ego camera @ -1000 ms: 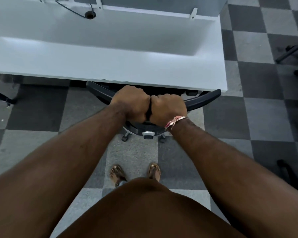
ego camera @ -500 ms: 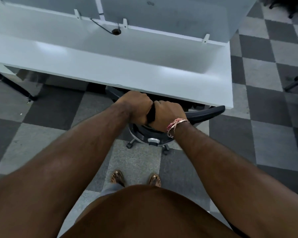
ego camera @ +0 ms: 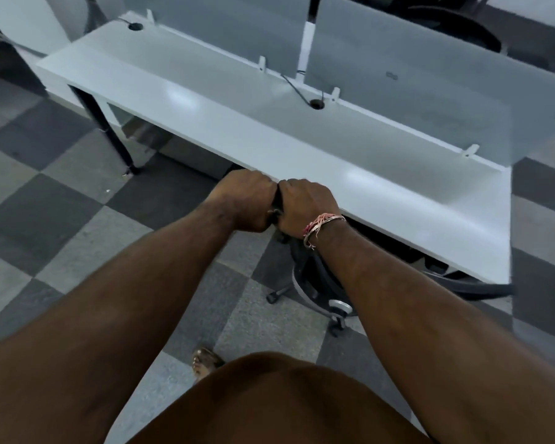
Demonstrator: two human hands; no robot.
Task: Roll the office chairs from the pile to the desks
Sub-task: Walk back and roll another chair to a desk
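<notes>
A black office chair (ego camera: 314,277) stands tucked under the front edge of a long white desk (ego camera: 269,129). Its back top is gripped by both fists side by side: my left hand (ego camera: 247,201) and my right hand (ego camera: 305,206), the right wrist wearing a pink thread band. Only the chair's lower back, silver knob, castors and one armrest (ego camera: 474,286) show; the seat is hidden under the desk.
Grey divider panels (ego camera: 398,81) stand along the desk's back, with cable holes (ego camera: 316,104) and a black cable. A black desk leg (ego camera: 109,129) stands at left. The floor is grey checkered carpet (ego camera: 61,203). Another dark chair (ego camera: 455,24) sits behind the panels.
The view has swung left and up, showing more of the desk's left end. Both fists stay closed on the chair back, which now sits closer to the desk edge.
</notes>
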